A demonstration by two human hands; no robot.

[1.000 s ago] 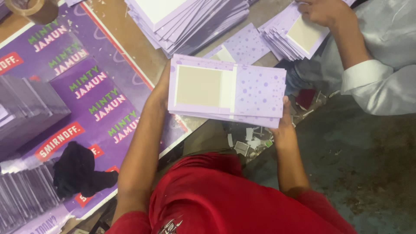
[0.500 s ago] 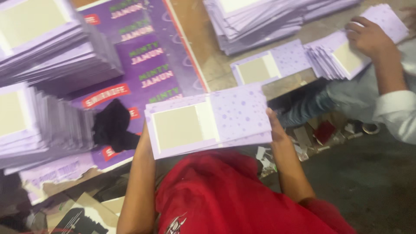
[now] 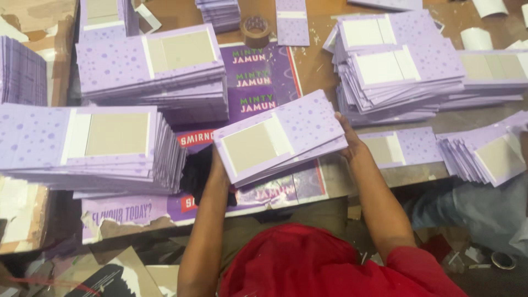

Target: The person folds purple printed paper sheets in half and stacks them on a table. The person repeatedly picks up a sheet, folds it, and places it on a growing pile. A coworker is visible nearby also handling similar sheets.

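Holding a small stack of purple dotted cards (image 3: 280, 137) in the middle of the frame, both hands grip it from the ends. The left hand (image 3: 219, 165) is tucked under the lower left end, so its fingers are mostly hidden. The right hand (image 3: 347, 137) has its fingers clamped on the right end. The stack is tilted and sits above a purple poster (image 3: 258, 82) lying on the brown worktop (image 3: 313, 60). A black cloth (image 3: 197, 170) lies just beside the left hand. A big pile of the same cards (image 3: 93, 143) fills the left of the frame. Another tall pile (image 3: 401, 71) stands at the upper right. A tape roll (image 3: 256, 30) rests near the top.
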